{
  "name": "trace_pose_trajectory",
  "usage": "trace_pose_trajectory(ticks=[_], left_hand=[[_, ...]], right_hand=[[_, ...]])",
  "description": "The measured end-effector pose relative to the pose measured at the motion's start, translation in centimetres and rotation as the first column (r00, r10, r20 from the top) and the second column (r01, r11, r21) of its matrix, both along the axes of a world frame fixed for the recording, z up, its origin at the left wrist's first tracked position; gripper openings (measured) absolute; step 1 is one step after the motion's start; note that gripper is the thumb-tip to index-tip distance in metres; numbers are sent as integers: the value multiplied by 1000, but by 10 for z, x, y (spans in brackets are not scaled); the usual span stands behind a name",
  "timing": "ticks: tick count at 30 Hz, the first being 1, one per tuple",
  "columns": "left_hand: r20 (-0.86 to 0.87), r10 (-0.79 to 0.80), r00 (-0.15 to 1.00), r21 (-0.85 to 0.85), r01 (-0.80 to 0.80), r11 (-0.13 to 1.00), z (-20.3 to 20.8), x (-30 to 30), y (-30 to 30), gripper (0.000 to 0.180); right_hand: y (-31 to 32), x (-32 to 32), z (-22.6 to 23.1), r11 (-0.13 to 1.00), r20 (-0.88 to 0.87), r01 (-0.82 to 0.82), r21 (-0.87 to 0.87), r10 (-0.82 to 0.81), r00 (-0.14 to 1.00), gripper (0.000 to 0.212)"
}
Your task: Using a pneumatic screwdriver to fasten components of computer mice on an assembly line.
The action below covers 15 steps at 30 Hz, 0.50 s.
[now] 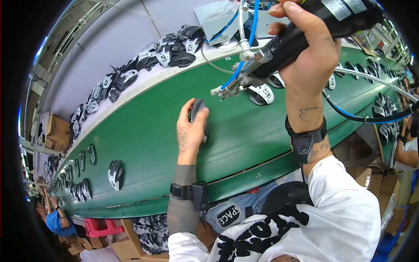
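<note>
A white short-sleeved fabric shirt (345,205) carries chunky black lettering (257,233) on its near side. Black straps with boxy black plastic modules circle the left forearm (200,196) and right wrist (302,147), the right one trailing a thin black cable (303,174). Fine dark line tattoos mark the left hand (190,131) and right forearm (309,114).

My right fingers (302,16) were around a tool (281,48) with a smooth black body, plastic by its look, and shiny metal fittings (238,83); its blue hose (254,26) looked like slick plastic. My left fingers (201,115) held a dark plastic mouse shell (198,106). The green surface (152,131) was smooth, faintly glossy; my white sleeve (345,192), matt cloth; the box (58,131), dull cardboard.
</note>
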<state>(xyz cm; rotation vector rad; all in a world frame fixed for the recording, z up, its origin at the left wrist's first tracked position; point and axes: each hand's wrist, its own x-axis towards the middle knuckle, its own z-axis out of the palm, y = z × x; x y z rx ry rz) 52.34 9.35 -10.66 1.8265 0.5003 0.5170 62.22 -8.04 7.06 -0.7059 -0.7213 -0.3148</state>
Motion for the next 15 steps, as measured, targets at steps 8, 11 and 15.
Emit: trace_pose_trajectory(ticks=[8,11,15], left_hand=[[422,-10,907,-887,415,200,8,-4,-18,53],[449,-50,892,-867,448,216,8,-3,-25,52],[457,-97,884,-852,466,238,7,-4,-26,56]], right_hand=[[-2,-15,3,994,10,-45,99,45,999,41],[-1,-15,4,993,-35,-48,106,52,998,41],[4,-6,-4,993,64,-25,116,17,998,40]])
